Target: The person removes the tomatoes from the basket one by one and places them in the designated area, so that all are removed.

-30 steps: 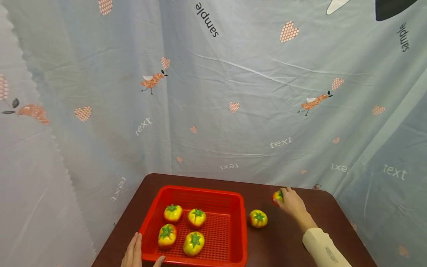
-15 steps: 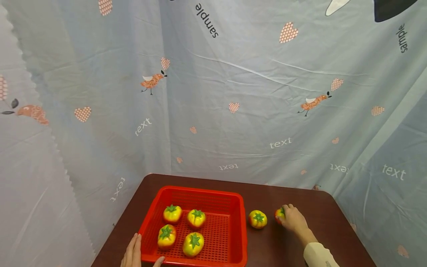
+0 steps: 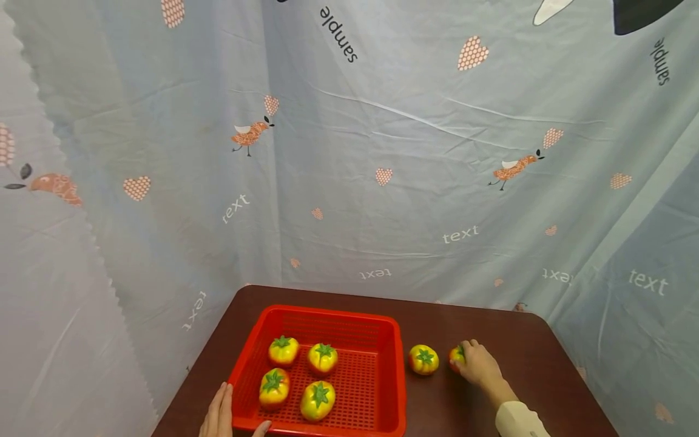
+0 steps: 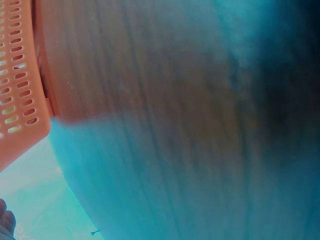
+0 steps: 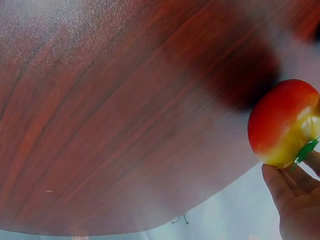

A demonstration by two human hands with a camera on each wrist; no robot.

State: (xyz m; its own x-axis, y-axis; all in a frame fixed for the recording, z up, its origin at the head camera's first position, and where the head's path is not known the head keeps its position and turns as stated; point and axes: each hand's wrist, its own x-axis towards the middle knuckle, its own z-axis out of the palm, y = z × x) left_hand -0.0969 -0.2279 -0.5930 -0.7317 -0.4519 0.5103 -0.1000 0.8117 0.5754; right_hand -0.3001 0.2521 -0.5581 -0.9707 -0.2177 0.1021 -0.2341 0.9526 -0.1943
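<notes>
My right hand [image 3: 482, 367] grips a red-and-yellow tomato [image 5: 282, 125] with a green star-shaped leaf top. From the head view I cannot tell whether this tomato touches the table or hangs just over it. A second tomato [image 3: 423, 360] sits between that hand and the red plastic basket [image 3: 400, 388]. Several similar tomatoes, such as one at the front [image 3: 317, 400], lie in the basket's left half. At the basket's near left corner, my left hand [image 3: 218, 414] rests with straight fingers along the outer wall and its thumb at the front rim.
The dark brown table [image 3: 530, 358] has rounded far corners. A pale patterned curtain [image 3: 371, 152] hangs close behind its far edge and around both sides. In the left wrist view, the basket's slotted wall [image 4: 22, 85] shows beside a blurred tabletop.
My right hand has brought its tomato from near the table's far edge toward me, level with the loose tomato. During the last half second it barely moves. My left hand stays put.
</notes>
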